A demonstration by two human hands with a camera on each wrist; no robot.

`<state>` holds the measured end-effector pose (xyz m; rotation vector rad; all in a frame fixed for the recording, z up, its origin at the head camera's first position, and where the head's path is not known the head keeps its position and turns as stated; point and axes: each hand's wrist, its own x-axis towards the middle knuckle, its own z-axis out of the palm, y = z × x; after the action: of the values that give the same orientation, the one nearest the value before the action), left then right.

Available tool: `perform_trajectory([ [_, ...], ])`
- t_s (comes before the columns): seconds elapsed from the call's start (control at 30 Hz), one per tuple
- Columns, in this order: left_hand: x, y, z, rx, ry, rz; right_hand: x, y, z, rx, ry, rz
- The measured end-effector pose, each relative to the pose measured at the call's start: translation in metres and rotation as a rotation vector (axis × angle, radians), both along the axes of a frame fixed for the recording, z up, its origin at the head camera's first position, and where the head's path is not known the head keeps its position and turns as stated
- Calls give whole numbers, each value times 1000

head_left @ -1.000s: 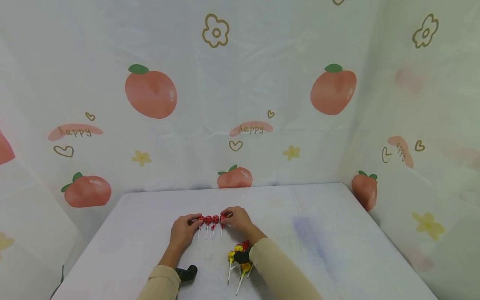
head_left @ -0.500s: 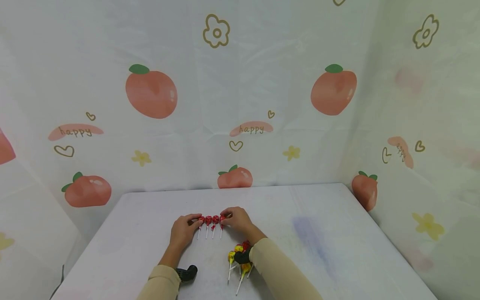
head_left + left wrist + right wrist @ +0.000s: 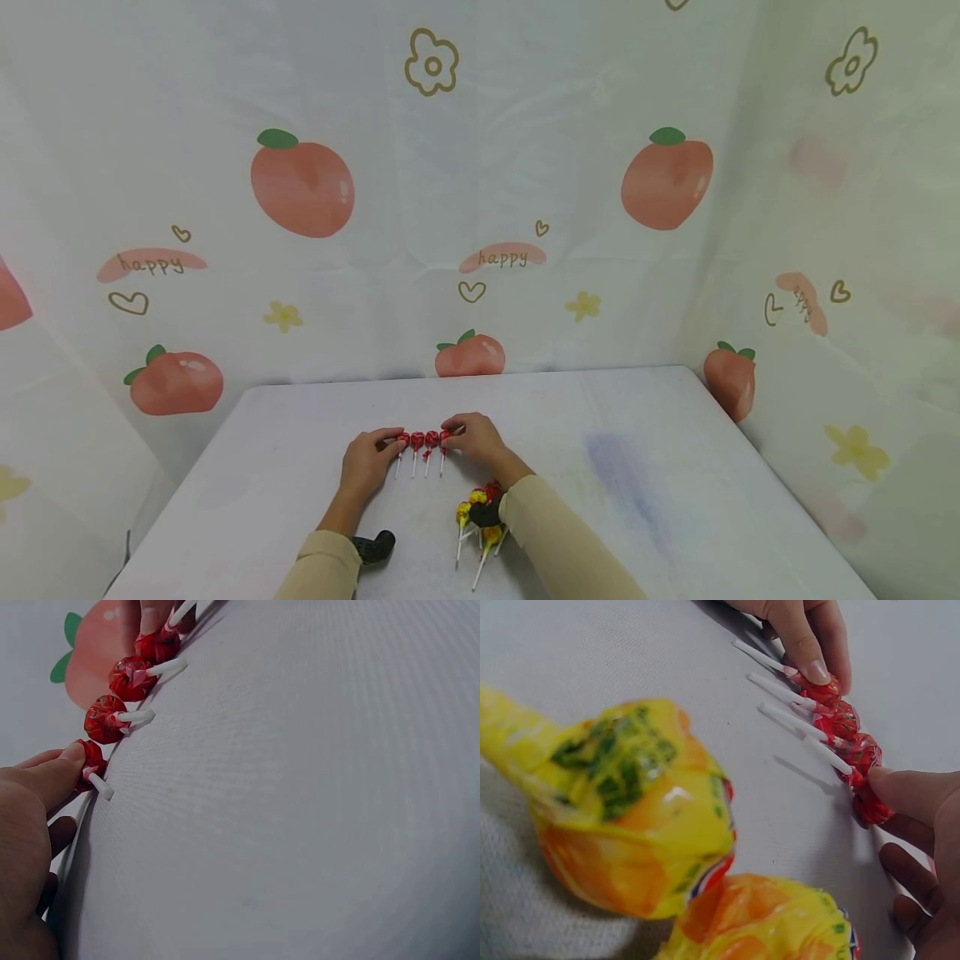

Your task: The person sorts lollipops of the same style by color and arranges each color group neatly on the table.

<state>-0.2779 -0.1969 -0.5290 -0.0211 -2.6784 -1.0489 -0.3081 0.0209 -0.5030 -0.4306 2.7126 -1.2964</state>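
Note:
Several red-wrapped lollipops lie side by side in a row on the white table, white sticks toward me. My left hand (image 3: 366,461) pinches the candy head of the leftmost lollipop (image 3: 94,759) between thumb and fingers. At the other end, my right hand (image 3: 477,439) pinches the head of the rightmost lollipop (image 3: 869,807) the same way. Between the hands are two more red lollipops (image 3: 417,440), which neither hand visibly holds. The heads stand close together in the head view. Fingers partly cover both end heads.
Below my right forearm lies a loose pile of yellow lollipops (image 3: 463,512) with a red lollipop (image 3: 493,490) at its back, partly hidden by the black wrist camera (image 3: 486,511). A patterned cloth (image 3: 525,167) hangs behind the table (image 3: 300,467).

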Motion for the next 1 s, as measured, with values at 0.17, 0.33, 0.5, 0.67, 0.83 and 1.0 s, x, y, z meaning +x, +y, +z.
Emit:
perform_trajectory([
  [0.17, -1, 0, -2, -2, 9, 1, -1, 0, 0, -11, -17, -3],
  [0.33, -1, 0, -2, -1, 18, -3, -2, 2, 3, -17, -31, 7],
  [0.5, 0, 0, -2, 4, 11, -12, -4, 6, 6, -7, -19, 22],
  [0.67, -1, 0, -1, 1, 5, -13, -6, 14, 11, 11, 18, 28],
  [0.83, -1, -1, 0, -1, 4, -5, -5, 25, 18, 8, 50, 43],
  [1.0, -1, -1, 0, 7, 3, -11, 0, 41, 21, -6, 58, 71],
])
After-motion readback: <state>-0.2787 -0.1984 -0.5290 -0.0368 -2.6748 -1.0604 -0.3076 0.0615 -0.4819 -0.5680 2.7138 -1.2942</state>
